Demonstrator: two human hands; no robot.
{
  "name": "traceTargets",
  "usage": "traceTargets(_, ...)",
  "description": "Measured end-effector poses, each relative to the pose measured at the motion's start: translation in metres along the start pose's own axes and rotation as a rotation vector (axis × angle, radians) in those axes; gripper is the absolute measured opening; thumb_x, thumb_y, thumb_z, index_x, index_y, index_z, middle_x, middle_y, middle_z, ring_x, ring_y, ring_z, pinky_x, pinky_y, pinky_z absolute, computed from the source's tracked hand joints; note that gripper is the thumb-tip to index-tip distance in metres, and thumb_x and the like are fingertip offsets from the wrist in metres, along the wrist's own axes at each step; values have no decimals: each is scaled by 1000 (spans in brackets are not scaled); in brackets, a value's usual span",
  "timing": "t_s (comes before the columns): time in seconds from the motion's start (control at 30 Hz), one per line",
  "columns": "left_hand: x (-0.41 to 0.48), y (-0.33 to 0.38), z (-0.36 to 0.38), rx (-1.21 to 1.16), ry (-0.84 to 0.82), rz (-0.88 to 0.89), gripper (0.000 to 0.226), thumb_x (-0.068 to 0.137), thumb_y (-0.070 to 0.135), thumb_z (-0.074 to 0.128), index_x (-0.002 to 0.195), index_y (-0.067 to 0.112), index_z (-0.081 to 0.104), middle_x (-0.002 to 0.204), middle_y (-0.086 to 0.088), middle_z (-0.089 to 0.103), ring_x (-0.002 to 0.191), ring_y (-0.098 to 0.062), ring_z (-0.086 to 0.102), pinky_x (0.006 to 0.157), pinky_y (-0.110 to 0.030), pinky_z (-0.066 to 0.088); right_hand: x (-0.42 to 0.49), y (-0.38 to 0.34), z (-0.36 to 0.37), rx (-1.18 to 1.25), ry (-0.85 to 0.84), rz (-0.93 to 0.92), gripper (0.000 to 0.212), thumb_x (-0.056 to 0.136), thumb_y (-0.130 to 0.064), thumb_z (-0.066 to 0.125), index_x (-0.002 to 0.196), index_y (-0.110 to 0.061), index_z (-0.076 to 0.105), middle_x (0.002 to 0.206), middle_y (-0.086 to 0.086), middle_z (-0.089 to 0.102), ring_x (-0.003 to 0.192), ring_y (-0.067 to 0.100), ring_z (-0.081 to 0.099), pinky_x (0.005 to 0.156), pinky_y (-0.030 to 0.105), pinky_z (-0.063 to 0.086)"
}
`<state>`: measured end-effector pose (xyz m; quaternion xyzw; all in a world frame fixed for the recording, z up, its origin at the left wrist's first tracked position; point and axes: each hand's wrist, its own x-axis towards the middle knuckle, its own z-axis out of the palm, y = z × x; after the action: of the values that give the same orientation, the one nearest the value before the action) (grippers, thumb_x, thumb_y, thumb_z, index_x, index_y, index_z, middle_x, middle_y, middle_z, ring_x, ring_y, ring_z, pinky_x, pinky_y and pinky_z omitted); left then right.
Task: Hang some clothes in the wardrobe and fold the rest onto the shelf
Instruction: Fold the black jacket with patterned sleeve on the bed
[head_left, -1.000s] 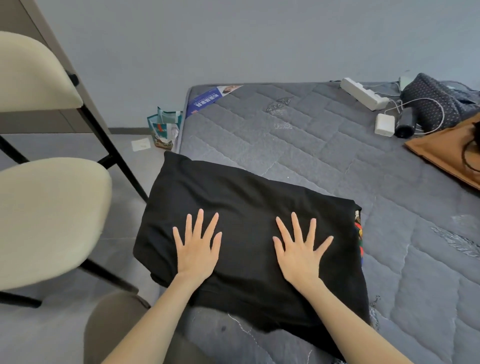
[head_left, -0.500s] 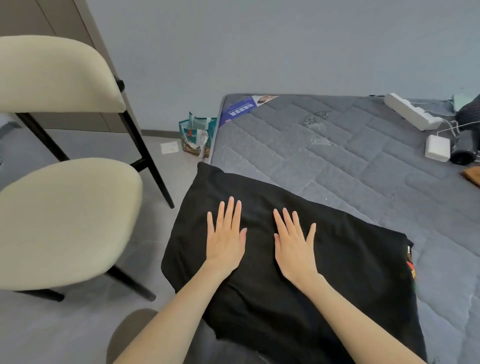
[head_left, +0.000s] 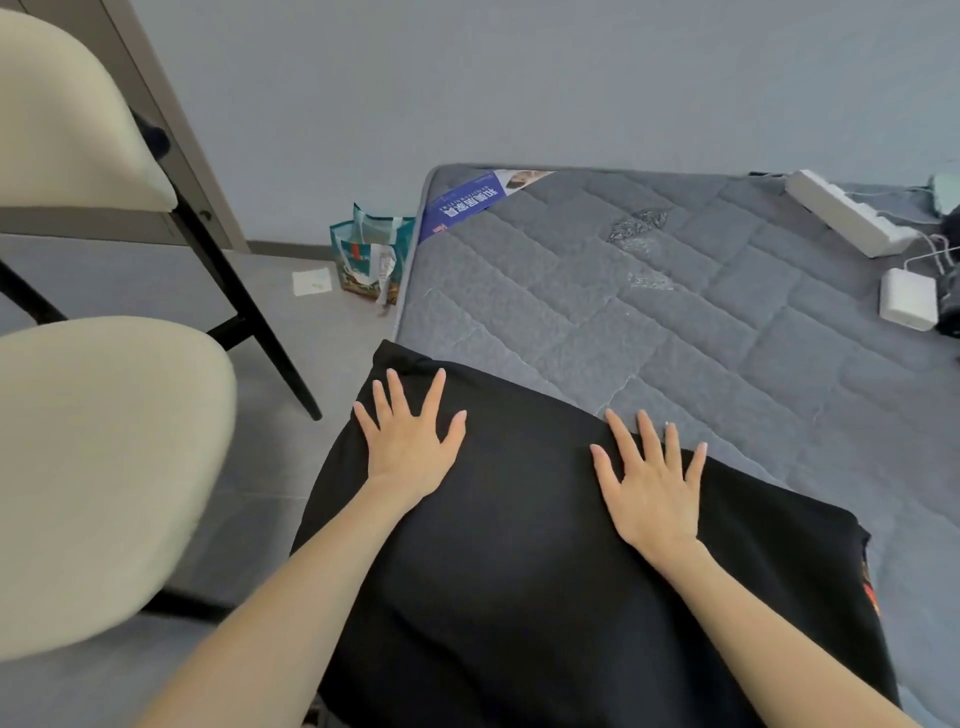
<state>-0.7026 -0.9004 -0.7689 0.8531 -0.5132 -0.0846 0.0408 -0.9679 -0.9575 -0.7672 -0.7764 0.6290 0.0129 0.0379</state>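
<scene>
A folded black garment (head_left: 519, 582) lies on the near corner of a grey quilted mattress (head_left: 675, 312), its left part hanging over the mattress edge. A strip of red and orange print shows at its right edge. My left hand (head_left: 410, 441) lies flat on the garment near its far left corner, fingers spread. My right hand (head_left: 649, 483) presses flat on the garment near its far edge, fingers spread too. Neither hand holds anything.
A cream chair (head_left: 93, 457) with black legs stands close on the left. A small teal bag (head_left: 371, 254) and a paper scrap sit on the floor by the mattress corner. A white power strip (head_left: 847, 213) and a white charger (head_left: 906, 299) lie at the far right.
Both hands slid over the garment: together at the middle half a second ago, now apart again and further up toward its far edge. The view has shifted left and closer.
</scene>
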Motion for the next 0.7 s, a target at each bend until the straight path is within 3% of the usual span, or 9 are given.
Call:
traceTargets(0.13,0,1,-1,-43,-20,-27,61,97,61,12,151,41,-9,161,-17,-8,148,-36,-9,116,-57,-4,1,7,-4,21,-33,23,65,93,-64,4,153,-41,10,163,1,8,150,29,3,119,53,-7)
traceTargets(0.3,-38,-15,-5,-79,69,18,55,101,49,15,153,37,2,163,-6,5,150,-25,0,119,-49,3,2,6,-11,33,-86,14,60,98,-58,11,154,-35,12,163,4,8,150,31,3,118,54,-7)
traceTargets(0.4,-75,-24,-2,-108,73,-2,55,102,47,19,153,37,0,163,-4,3,150,-25,-1,119,-50,7,3,-6,-15,108,-94,-52,59,101,-53,22,152,-23,24,159,6,23,148,31,14,118,57,2)
traceTargets(0.5,-109,-30,0,-117,46,-46,56,102,47,20,153,38,-3,163,-5,-1,149,-30,0,120,-48,8,9,-25,-23,194,-69,-104,69,94,-64,35,144,-15,38,145,8,43,136,32,34,115,55,15)
traceTargets(0.6,-132,-35,0,-160,-44,-81,57,102,49,20,152,39,-8,162,-5,-12,149,-31,-5,120,-48,3,21,-35,-35,181,-121,-111,73,84,-75,44,123,-13,54,124,10,57,119,34,48,102,48,33)
traceTargets(0.7,-146,-35,-6,-218,-115,-65,58,101,52,22,151,43,-8,161,-3,-19,148,-29,-15,119,-52,-4,30,-40,-43,244,-198,-119,51,84,-69,53,83,-19,49,87,2,59,101,32,58,91,45,38)
